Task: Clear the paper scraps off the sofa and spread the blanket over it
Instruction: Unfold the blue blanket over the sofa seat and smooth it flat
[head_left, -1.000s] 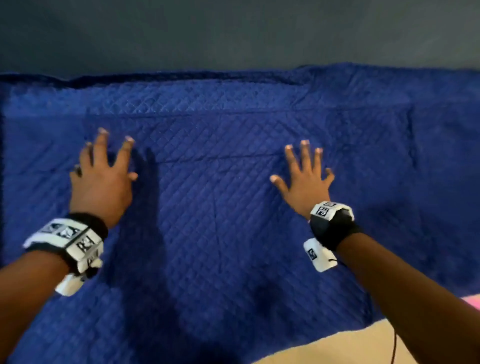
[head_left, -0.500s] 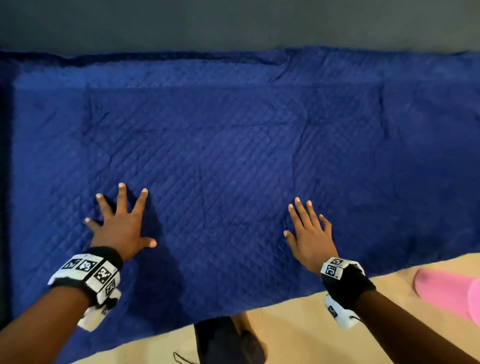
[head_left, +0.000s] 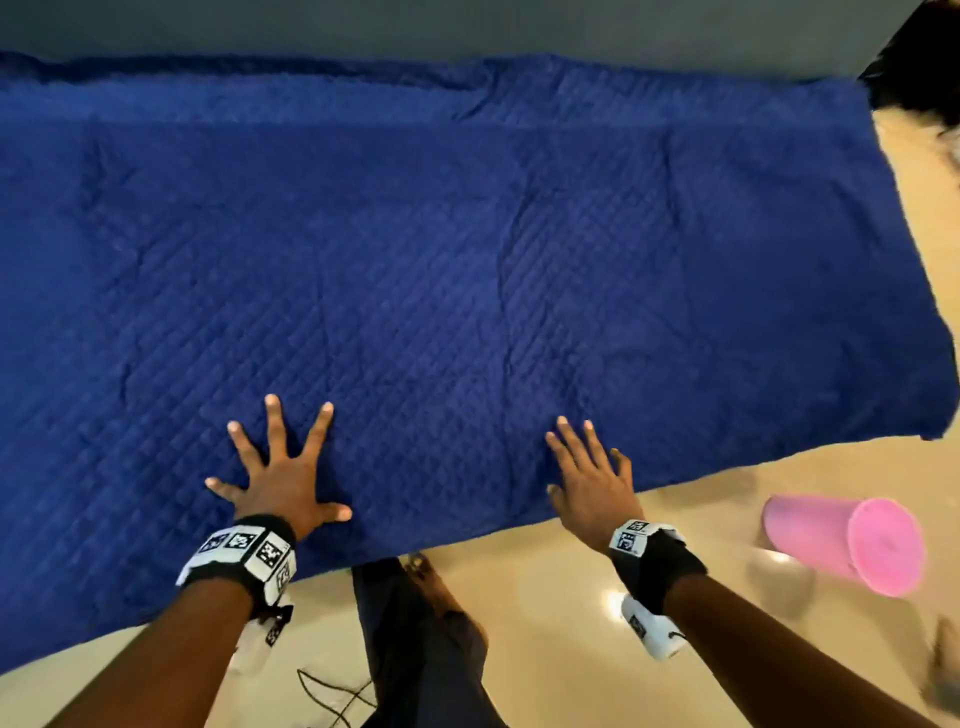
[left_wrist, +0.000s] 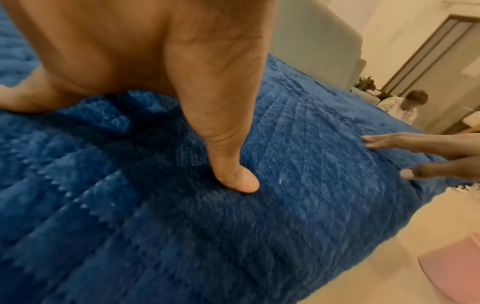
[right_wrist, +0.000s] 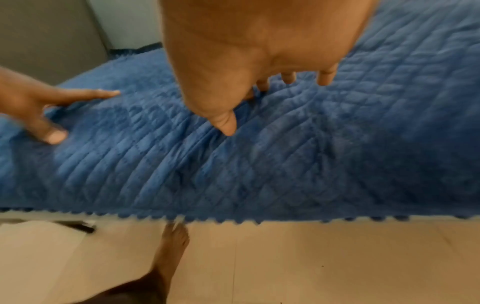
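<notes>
While both palms lie flat near the front edge of the sofa, the blue quilted blanket (head_left: 467, 260) covers its whole seat, its scalloped hem hanging over the front edge above the beige floor (head_left: 571, 597). The left hand (head_left: 283, 483) presses down with fingers splayed wide, gripping nothing; the right hand (head_left: 592, 478), fingers straight and closer together, rests on the blanket just inside the hem. A pink bin (head_left: 852, 540) lies tipped on the floor off the blanket's front right corner. The wristbands (head_left: 244, 551) carry black-and-white square markers, no readable words.
</notes>
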